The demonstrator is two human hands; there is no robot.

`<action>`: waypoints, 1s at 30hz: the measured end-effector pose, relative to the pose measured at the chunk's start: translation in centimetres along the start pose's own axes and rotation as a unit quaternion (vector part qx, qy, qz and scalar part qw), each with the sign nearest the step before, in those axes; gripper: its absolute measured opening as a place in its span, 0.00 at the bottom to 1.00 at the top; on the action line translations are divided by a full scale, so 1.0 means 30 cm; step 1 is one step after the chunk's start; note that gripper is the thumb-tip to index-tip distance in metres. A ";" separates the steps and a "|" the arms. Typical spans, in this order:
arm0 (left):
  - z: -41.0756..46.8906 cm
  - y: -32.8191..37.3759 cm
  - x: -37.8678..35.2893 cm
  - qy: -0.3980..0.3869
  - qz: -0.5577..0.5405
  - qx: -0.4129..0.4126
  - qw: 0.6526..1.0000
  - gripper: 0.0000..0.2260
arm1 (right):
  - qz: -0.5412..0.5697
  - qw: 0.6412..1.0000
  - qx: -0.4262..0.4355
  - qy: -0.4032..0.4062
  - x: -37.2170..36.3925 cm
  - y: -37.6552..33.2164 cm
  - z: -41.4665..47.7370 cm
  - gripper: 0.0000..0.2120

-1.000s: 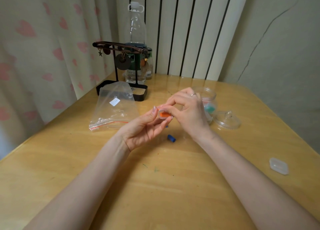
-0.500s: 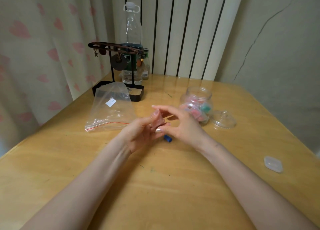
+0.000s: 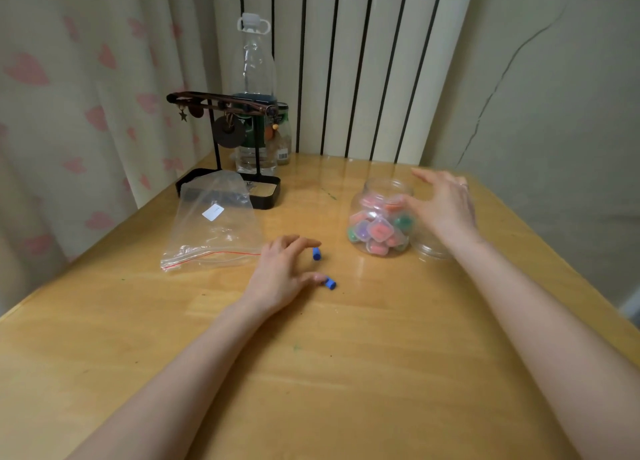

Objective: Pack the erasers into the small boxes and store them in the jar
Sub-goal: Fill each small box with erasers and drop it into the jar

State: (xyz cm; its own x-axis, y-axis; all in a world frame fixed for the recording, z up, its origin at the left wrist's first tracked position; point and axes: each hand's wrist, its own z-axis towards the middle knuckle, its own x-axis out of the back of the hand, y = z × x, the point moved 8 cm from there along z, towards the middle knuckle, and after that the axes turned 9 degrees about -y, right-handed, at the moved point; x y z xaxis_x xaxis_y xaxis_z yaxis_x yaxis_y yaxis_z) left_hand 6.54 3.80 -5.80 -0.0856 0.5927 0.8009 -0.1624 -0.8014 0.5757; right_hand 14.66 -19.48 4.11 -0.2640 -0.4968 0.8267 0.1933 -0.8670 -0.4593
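Now then, the left hand (image 3: 287, 276) is down low over the table (image 3: 346, 373), fingers loosely curled and holding nothing. The far blue eraser (image 3: 316, 253) sits just beyond the forefinger, and the near blue eraser (image 3: 330, 283) is right at the thumb tip. Touching or just apart, I can't call it. Both lie loose on the wood, left of the jar (image 3: 381, 217). Over on the right, the right hand (image 3: 445, 206) is spread wide beside the jar's far-right shoulder, gripping nothing. Blur smears its fingertips, so contact with the glass is anyone's guess.

Handling, as I read it: those erasers look like stubby little cylinders, light, rubbery and a bit grippy, but round, so a nudge could roll them. Pinch across the barrel from above, thumb and forefinger. The jar looks like clear glass: heavier, smooth, breakable. Take it round the body, not the rim. The small boxes (image 3: 379, 232) inside seem to be thin clear plastic, light and slick.

Hard to see: the lid (image 3: 431, 251) is mostly behind the right wrist. The boxes are heaped together, so there's no counting them. No spare empty box shows in this view.
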 end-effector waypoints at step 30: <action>-0.068 0.214 -0.089 -0.068 -0.154 -0.120 0.978 0.10 | 0.432 0.876 0.026 -0.213 -0.149 -0.011 -0.376 0.19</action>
State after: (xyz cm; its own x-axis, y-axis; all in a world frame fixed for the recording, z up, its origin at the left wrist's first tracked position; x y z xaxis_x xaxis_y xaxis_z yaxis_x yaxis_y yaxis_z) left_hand 3.71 -2.76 -4.57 0.1325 0.7733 0.6201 -0.3875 -0.5354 0.7505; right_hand 5.12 -17.41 -3.09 0.3769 -0.8974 0.2294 0.1929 -0.1662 -0.9670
